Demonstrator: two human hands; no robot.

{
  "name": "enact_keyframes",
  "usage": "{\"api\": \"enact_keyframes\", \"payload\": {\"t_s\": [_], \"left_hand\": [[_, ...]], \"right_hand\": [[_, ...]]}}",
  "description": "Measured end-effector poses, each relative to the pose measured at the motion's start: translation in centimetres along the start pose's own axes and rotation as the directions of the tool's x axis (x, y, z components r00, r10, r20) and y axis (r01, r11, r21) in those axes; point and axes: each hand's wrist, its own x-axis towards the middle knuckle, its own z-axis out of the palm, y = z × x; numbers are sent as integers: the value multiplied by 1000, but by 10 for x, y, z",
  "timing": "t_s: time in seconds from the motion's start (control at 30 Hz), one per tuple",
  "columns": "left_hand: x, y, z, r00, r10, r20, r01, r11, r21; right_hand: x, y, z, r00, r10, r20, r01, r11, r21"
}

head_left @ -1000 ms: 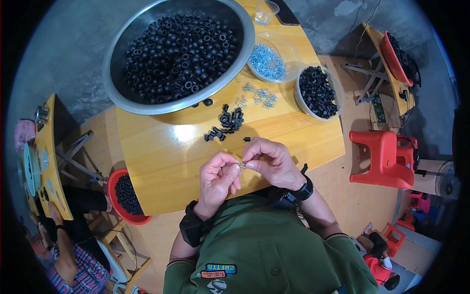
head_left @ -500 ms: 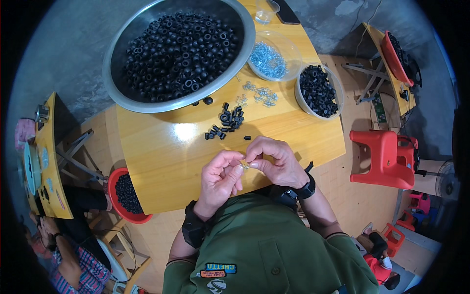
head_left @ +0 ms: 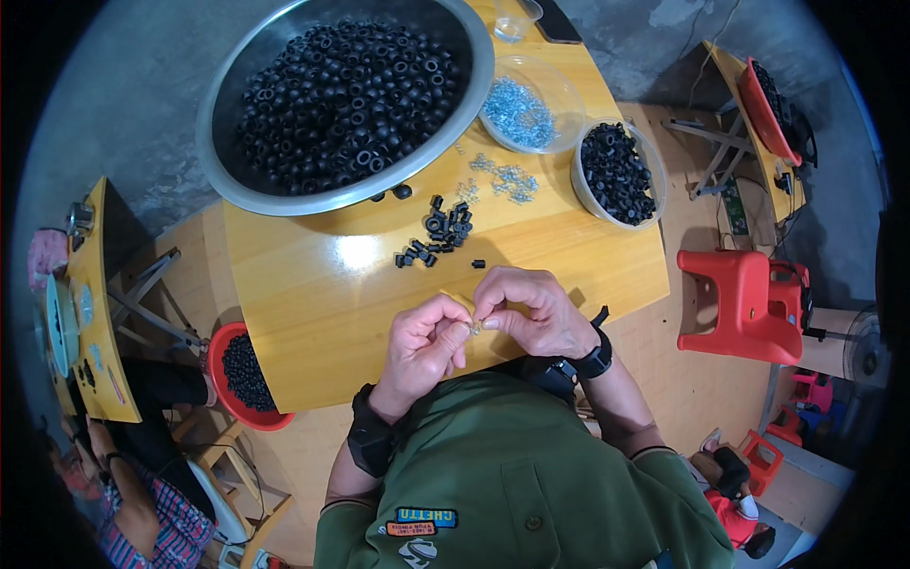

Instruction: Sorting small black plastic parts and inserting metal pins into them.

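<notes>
My left hand point(head_left: 427, 343) and my right hand point(head_left: 538, 313) meet fingertip to fingertip over the near edge of the wooden table point(head_left: 322, 322). Both pinch a small shiny piece point(head_left: 476, 327), pale and silvery, too small to make out well and partly covered by the fingers. Beyond them lies a single black plastic part point(head_left: 479, 264), with a loose pile of black cylindrical parts point(head_left: 445, 228) farther off. Similar small silvery pieces point(head_left: 512, 182) are scattered behind that pile.
A big metal basin point(head_left: 220, 180) of black rings fills the far left. Right of it stand a clear tub point(head_left: 567, 95) of silvery pieces and another tub point(head_left: 661, 194) of black parts. A red basin point(head_left: 220, 384) is at lower left, a red stool point(head_left: 725, 303) at right. People sit nearby.
My fingertips have drawn closer together around the small piece, and the right hand has shifted slightly left. The things on the table stay as they were.
</notes>
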Motion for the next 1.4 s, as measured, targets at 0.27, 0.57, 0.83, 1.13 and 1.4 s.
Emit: {"api": "enact_keyframes", "payload": {"t_s": [0.27,0.57,0.83,1.13,1.4], "left_hand": [[1,-3,1,996,70,-47,-71,997,-15],[0,-7,-1,986,156,-63,-150,985,87],[-2,-10,-3,996,78,-34,-78,997,13],[2,-9,0,996,-88,33,93,967,-239],[1,-11,-2,984,-157,88,179,902,-394]], "right_hand": [[-5,2,8,988,154,8,-154,983,98],[-11,6,23,954,257,-152,-211,940,268],[-4,5,19,922,-320,-218,217,894,-391],[-4,3,20,853,-513,-97,266,585,-766],[-1,-6,24,946,-50,-320,-39,963,-265]]}}
